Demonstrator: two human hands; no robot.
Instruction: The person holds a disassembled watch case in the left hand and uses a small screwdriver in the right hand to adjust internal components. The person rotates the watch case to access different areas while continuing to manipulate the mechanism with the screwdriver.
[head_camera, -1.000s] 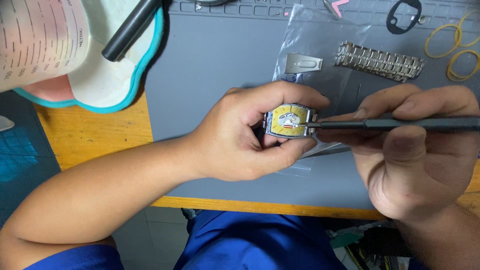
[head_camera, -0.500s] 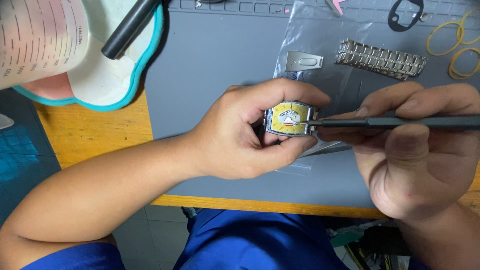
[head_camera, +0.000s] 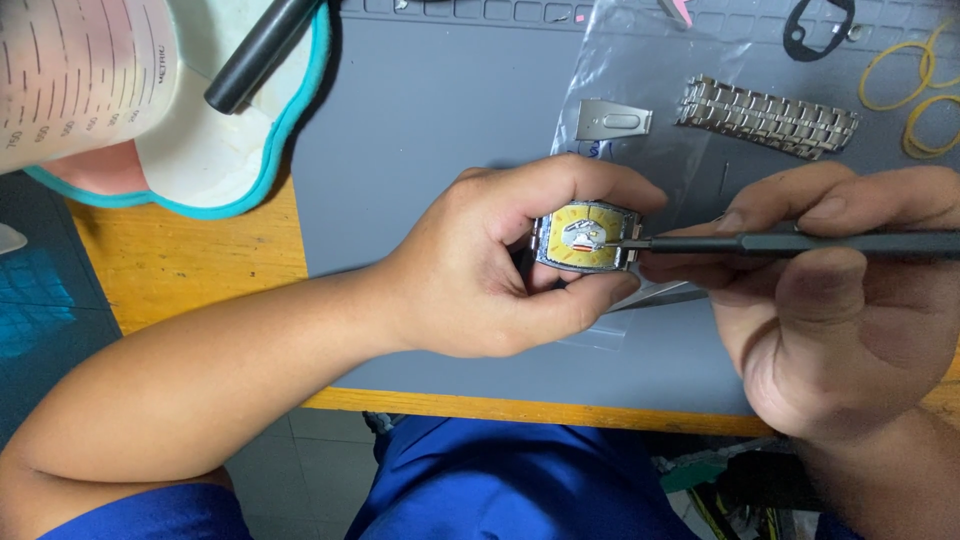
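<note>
Over the grey work mat (head_camera: 440, 130), the left hand (head_camera: 500, 265) held a rectangular steel watch case with a yellow dial (head_camera: 585, 240) in a firm grip, steadying it while the right hand (head_camera: 830, 300) pinched a slim dark tool (head_camera: 800, 243), tip on the dial. A steel link bracelet (head_camera: 768, 115) lay beyond the case.

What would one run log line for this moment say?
left hand: grips watch case | right hand: holds dark tool, tip on case | bracelet: apart on grey mat
</note>
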